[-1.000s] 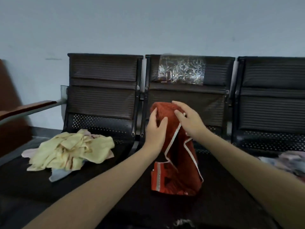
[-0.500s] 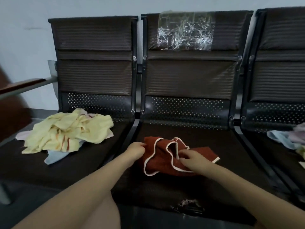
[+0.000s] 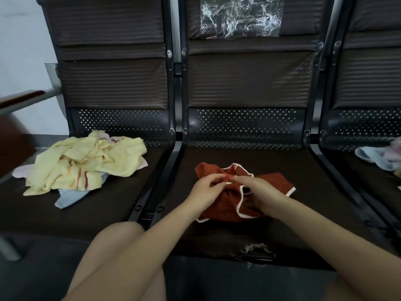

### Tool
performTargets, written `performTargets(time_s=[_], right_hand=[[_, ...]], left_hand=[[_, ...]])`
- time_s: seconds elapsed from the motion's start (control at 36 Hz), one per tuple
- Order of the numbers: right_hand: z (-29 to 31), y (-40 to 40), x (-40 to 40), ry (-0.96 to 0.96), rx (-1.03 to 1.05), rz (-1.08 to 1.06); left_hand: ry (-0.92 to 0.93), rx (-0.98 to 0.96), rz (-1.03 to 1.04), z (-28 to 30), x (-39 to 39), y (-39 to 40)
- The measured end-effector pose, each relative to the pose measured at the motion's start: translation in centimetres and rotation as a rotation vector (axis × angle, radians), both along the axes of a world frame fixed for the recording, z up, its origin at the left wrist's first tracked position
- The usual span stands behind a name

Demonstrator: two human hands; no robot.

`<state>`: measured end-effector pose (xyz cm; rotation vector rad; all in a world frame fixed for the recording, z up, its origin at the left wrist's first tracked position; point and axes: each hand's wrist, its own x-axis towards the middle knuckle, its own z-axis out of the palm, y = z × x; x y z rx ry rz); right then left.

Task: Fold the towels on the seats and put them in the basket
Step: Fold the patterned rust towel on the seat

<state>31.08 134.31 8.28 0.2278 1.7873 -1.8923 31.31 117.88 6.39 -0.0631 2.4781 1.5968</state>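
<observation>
A rust-red towel with white edging (image 3: 230, 207) lies bunched on the middle seat (image 3: 249, 155). My left hand (image 3: 206, 191) and my right hand (image 3: 257, 192) meet over its middle, and the fingers of both pinch its white hem. On the left seat (image 3: 121, 198) sits a crumpled pile of yellow towels (image 3: 86, 161) with a pale blue cloth (image 3: 71, 197) under it. Light blue and pink towels (image 3: 382, 157) lie on the right seat at the frame's edge. No basket is in view.
The three dark seats share black metal frames and perforated backs. Clear plastic wrap (image 3: 240, 17) clings to the middle backrest. The middle seat's front edge is torn (image 3: 253, 249). A wooden armrest (image 3: 19, 98) sticks out at the left. My knee (image 3: 121, 235) is in front of the seats.
The red towel was held up in the air a second ago and now lies on the middle seat. Both hands came down with it and have drawn together at its hem.
</observation>
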Motion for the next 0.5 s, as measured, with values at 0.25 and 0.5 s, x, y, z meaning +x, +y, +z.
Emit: performTargets(time_s=[0.25,0.5], right_hand=[[0.7,1.3,1.2,0.218,0.312,0.063],[2.6,1.9,1.5,0.591,0.652,0.063]], left_hand=[[0.185,-0.255,-0.104,-0.1,1.7,-1.8],[0.271,0.062,0.122,2.1,0.8,-2.6]])
